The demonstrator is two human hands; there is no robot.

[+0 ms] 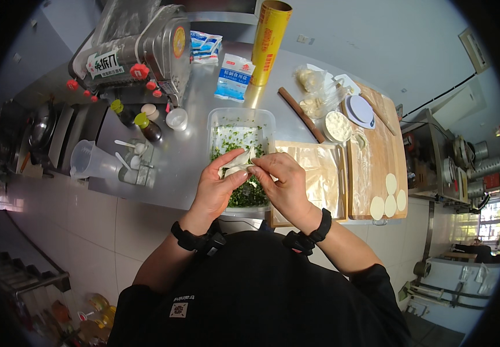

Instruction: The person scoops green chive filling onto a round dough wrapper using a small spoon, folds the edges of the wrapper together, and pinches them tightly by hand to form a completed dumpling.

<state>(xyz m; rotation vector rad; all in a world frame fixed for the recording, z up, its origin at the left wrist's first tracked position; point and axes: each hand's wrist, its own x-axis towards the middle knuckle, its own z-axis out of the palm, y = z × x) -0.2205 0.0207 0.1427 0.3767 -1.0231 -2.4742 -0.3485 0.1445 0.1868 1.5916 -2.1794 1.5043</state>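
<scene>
A folded dough wrapper (238, 162) is held between my two hands, above a clear plastic container (213, 122). My left hand (216, 185) cradles it from the left, thumb on the near edge. With thumb and fingertips, my right hand (285, 177) pinches the wrapper's right end. Fingers partly hide the dough, so any filling inside cannot be made out. Chopped greens (248, 196) lie in the container below, thickest toward the near end. Right of it is a shallow wooden tray (342, 182) lined with clear plastic film.
A floured wooden board (362, 173) carries several round wrappers (390, 205), a rolling pin (378, 113) and a scale (361, 108). A bowl of white filling or flour (337, 126) stands beside a wooden stick (301, 114). Further back are a salt packet (234, 79), yellow film roll (270, 43) and dough machine (146, 52).
</scene>
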